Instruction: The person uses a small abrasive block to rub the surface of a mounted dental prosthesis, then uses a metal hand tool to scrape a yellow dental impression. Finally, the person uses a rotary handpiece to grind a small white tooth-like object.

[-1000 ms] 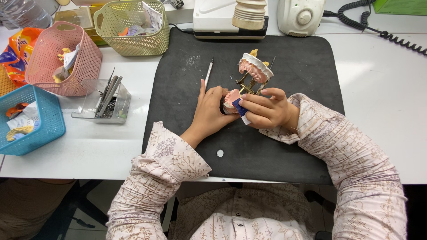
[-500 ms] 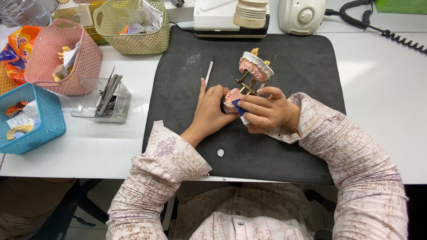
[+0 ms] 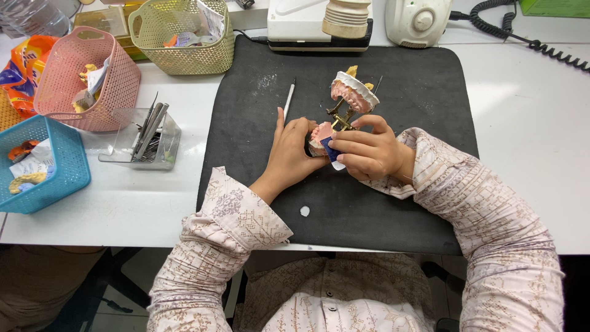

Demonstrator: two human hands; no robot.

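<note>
Next to nothing has moved since the earlier frames: both hands sit on the dental model as before, only a slight wobble of the camera.

The dental articulator [image 3: 344,110] stands mid-mat w/ its upper arch [image 3: 354,91] hinged open and tipped back, pink gums and teeth facing up, which leaves the lower arch [image 3: 319,136] free to get at. Left hand [image 3: 292,154] lies flat-ish against the lower cast, fingers extended and thumb side pressed to it, prob. to brace the base so it doesn't slide. Right hand [image 3: 367,152] is curled closed, fingertips pinching a small blue strip [image 3: 330,149] w/ a white end, held right at the lower teeth; looks like marking paper, can't confirm. How firm the pinch is can't be told.

The black mat [image 3: 405,203] under everything gives a dark, non-slip work area; a white crumb [image 3: 305,211] lies on it near the table edge. A slim white-handled tool [image 3: 288,100] is parked just left of the model, within reach of the left hand. Clear instrument tray [image 3: 140,140] sits off-mat to the left, beside pink basket [image 3: 83,77], blue basket [image 3: 40,163] and green basket [image 3: 181,34]. White lab units [image 3: 319,24] along the back.
</note>
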